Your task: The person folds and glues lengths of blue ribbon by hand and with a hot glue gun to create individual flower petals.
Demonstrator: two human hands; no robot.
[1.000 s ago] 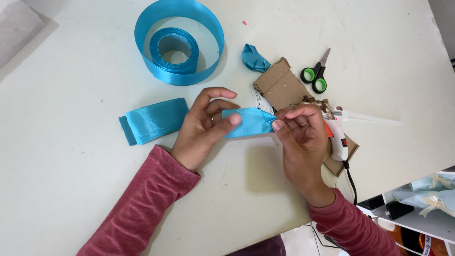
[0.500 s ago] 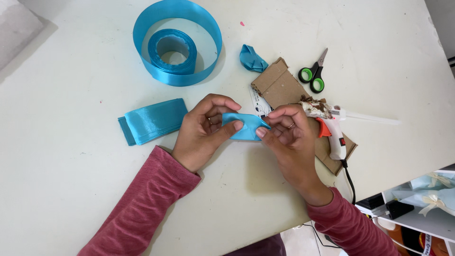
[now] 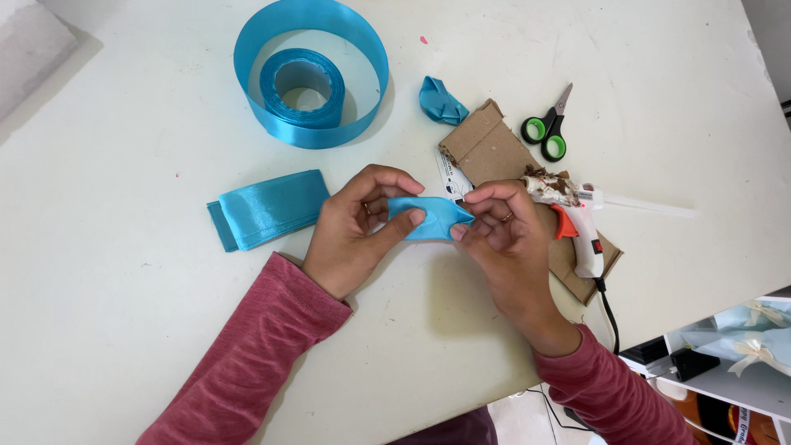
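Note:
A short piece of blue satin ribbon [image 3: 428, 217] is pinched between both hands just above the white table [image 3: 124, 330]. My left hand [image 3: 358, 227] grips its left end with thumb and fingers. My right hand [image 3: 503, 235] pinches its right end into a folded point. A stack of cut blue ribbon pieces [image 3: 265, 208] lies just left of my left hand. Both sleeves are dark pink.
A loosened roll of blue ribbon [image 3: 309, 74] sits at the back. A small folded ribbon piece [image 3: 441, 100], a brown cardboard sheet [image 3: 494, 152], green-handled scissors [image 3: 548, 132] and a white and orange glue gun [image 3: 581, 227] lie to the right. Shelves stand past the table's right edge.
The ribbon piece has been folded shorter and my right hand has moved left toward my left hand, pinching the right end to a point.

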